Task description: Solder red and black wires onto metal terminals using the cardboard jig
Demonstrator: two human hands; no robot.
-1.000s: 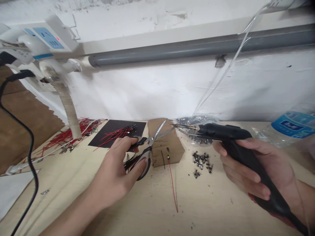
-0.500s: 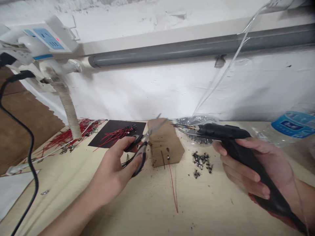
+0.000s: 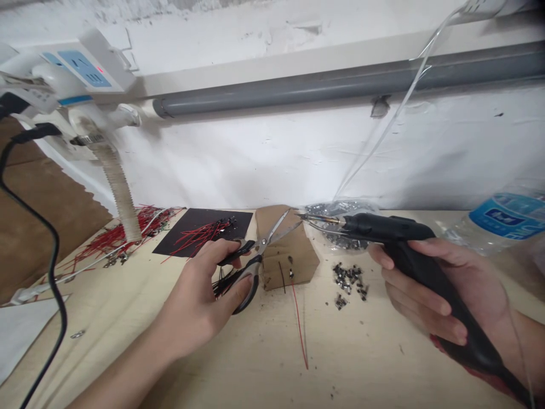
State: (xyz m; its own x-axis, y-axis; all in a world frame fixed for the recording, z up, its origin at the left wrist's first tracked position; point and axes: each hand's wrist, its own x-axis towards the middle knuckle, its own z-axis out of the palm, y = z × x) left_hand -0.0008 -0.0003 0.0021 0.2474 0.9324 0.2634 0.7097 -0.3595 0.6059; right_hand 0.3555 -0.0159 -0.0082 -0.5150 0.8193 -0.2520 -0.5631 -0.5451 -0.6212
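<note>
Pale table (image 3: 361,363) across lower frame. Left hand (image 3: 200,307) clamped on scissors (image 3: 263,243), centre, blades apart; right hand (image 3: 477,278), lower right, wrapped round soldering iron (image 3: 389,228).

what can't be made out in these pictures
All in the head view:
Black wires: partly hidden by the left hand and scissors.
Plastic bag: contents partly behind the soldering tool.
Bottle: cut off by the right edge.
Part on the cardboard: too small for detail.
</note>
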